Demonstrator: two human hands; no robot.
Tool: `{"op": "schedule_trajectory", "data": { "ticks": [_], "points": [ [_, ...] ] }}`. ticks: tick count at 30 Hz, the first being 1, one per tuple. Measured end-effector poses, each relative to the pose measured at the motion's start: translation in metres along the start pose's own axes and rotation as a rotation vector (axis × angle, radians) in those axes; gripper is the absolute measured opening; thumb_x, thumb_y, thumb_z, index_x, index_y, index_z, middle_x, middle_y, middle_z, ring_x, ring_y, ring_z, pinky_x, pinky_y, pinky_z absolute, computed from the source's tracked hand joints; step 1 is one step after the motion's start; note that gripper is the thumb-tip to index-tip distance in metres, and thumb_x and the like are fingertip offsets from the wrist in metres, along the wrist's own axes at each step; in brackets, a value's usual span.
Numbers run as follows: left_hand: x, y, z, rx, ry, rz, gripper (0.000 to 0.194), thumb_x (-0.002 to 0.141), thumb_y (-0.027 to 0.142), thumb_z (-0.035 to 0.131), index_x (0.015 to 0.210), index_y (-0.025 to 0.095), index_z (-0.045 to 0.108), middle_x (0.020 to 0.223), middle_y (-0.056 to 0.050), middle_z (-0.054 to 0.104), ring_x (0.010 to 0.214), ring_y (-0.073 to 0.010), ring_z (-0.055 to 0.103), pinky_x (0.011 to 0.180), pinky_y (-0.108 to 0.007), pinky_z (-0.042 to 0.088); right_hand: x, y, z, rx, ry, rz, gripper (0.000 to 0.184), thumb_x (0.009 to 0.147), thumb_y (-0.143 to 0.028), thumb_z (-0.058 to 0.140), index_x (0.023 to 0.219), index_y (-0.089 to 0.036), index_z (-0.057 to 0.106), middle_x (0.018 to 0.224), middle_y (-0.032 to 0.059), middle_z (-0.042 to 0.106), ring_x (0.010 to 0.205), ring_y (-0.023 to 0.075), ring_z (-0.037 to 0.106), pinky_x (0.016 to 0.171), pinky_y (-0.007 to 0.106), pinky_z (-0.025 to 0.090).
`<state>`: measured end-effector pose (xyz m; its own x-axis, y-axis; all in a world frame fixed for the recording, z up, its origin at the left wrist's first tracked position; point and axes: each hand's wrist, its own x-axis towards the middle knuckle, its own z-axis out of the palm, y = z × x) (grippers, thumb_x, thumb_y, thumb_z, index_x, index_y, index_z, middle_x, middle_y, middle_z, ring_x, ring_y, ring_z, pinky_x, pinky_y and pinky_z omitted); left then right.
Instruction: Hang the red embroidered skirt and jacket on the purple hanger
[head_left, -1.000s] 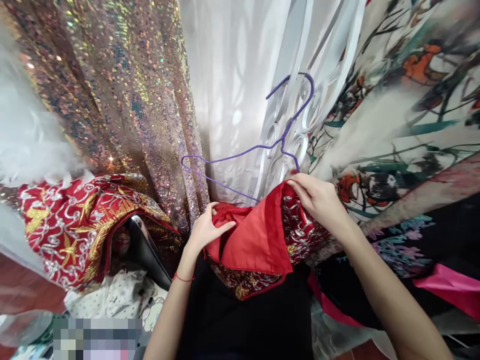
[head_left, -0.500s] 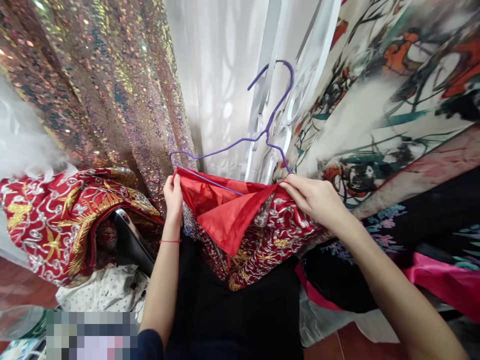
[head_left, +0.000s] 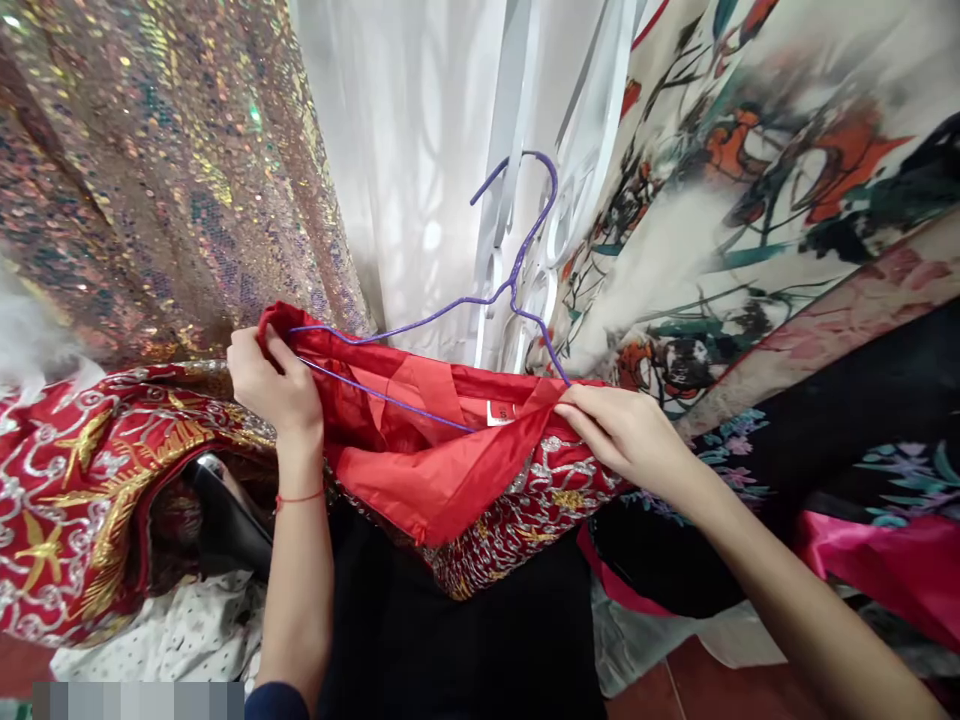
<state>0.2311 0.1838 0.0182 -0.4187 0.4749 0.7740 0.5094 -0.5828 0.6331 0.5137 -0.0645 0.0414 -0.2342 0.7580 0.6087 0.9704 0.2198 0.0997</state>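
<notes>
The fingers of the left hand (head_left: 277, 390) are curled closed around the far left edge of a red embroidered garment (head_left: 525, 515), while those of the right hand (head_left: 634, 425) pinch its edge at the right, thumb and forefinger pressed together. Between the two hands the garment's mouth hangs wide, a plain red lining (head_left: 427, 490) folded over the near side and a small white label (head_left: 501, 412) showing within. A purple hanger (head_left: 513, 286) dips into that opening, its left end inside the red edge, its right shoulder running down beside the right hand; whether the right fingers touch the wire I can't tell. The garment sits just above the person's black clothing (head_left: 465, 650). To the left lies another piece of red cloth (head_left: 82, 490) worked in gold and silver, with a spotted white cloth (head_left: 176, 625) near it. On the right I see black fabric (head_left: 739, 450) with blue-and-lilac embroidery, and bright pink cloth (head_left: 885, 560). Farther off hang sequined fabric (head_left: 165, 180), a white curtain (head_left: 390, 150) and painted cloth (head_left: 750, 230).
</notes>
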Motion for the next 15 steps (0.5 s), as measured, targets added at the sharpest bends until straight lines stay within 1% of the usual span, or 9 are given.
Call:
{"op": "schedule_trajectory", "data": {
  "ticks": [2,5,8,10,12,13,15],
  "points": [
    [0.002,0.001,-0.005,0.019,-0.14,-0.014,0.015,0.096,0.031,0.053,0.085,0.021,0.053,0.078,-0.003,0.055,0.079,-0.0215,0.061,0.086,-0.034,0.047,0.0,-0.005,-0.003,0.004,-0.005,0.012,0.03,0.105,-0.028,0.04,0.078,-0.021,0.052,0.066,-0.0001,0.064,0.056,0.013,0.059,0.058,0.025,0.04],
    [0.007,-0.001,-0.008,-0.013,-0.287,-0.049,0.015,0.095,0.028,0.056,0.083,0.02,0.051,0.069,0.002,0.05,0.061,-0.0152,0.049,0.071,-0.029,0.042,0.001,-0.007,-0.004,-0.024,-0.012,0.046,0.031,0.104,-0.03,0.04,0.077,-0.021,0.052,0.064,-0.0005,0.063,0.052,0.0126,0.056,0.052,0.025,0.034],
    [0.01,-0.004,-0.013,-0.083,-0.382,-0.097,0.031,0.095,0.027,0.058,0.069,0.02,0.042,0.06,0.006,0.039,0.056,-0.0098,0.035,0.061,-0.025,0.032,0.001,-0.004,-0.002,-0.052,-0.036,0.071,0.031,0.104,-0.031,0.038,0.078,-0.022,0.052,0.064,-0.0001,0.064,0.051,0.013,0.056,0.051,0.026,0.033],
    [0.011,-0.006,-0.016,-0.208,-0.447,-0.194,0.04,0.096,0.03,0.059,0.064,0.019,0.038,0.059,0.007,0.033,0.057,-0.0075,0.029,0.058,-0.022,0.027,0.001,-0.002,-0.002,-0.057,-0.062,0.074,0.031,0.104,-0.031,0.037,0.079,-0.022,0.051,0.062,-0.0004,0.063,0.051,0.0129,0.055,0.051,0.025,0.034],
    [0.015,-0.006,-0.016,-0.356,-0.498,-0.312,0.041,0.093,0.03,0.063,0.063,0.018,0.038,0.06,0.008,0.031,0.057,-0.0055,0.027,0.055,-0.019,0.024,0.001,-0.001,-0.004,-0.063,-0.081,0.067,0.031,0.104,-0.031,0.036,0.079,-0.022,0.051,0.061,-0.001,0.061,0.049,0.0124,0.055,0.051,0.025,0.034],
    [0.018,-0.006,-0.013,-0.412,-0.516,-0.348,0.04,0.091,0.028,0.067,0.064,0.017,0.038,0.06,0.008,0.032,0.057,-0.0046,0.026,0.055,-0.018,0.023,0.001,-0.001,-0.005,-0.069,-0.084,0.06,0.03,0.104,-0.031,0.036,0.079,-0.022,0.051,0.06,-0.0013,0.061,0.049,0.0122,0.054,0.05,0.025,0.033],
    [0.027,-0.007,-0.004,-0.453,-0.515,-0.34,0.04,0.085,0.018,0.071,0.064,0.017,0.037,0.059,0.009,0.033,0.056,-0.0035,0.027,0.056,-0.018,0.023,0.0,-0.002,-0.008,-0.088,-0.081,0.042,0.03,0.104,-0.03,0.037,0.079,-0.022,0.05,0.058,-0.0017,0.06,0.048,0.0118,0.053,0.05,0.024,0.032]
  ]
}}
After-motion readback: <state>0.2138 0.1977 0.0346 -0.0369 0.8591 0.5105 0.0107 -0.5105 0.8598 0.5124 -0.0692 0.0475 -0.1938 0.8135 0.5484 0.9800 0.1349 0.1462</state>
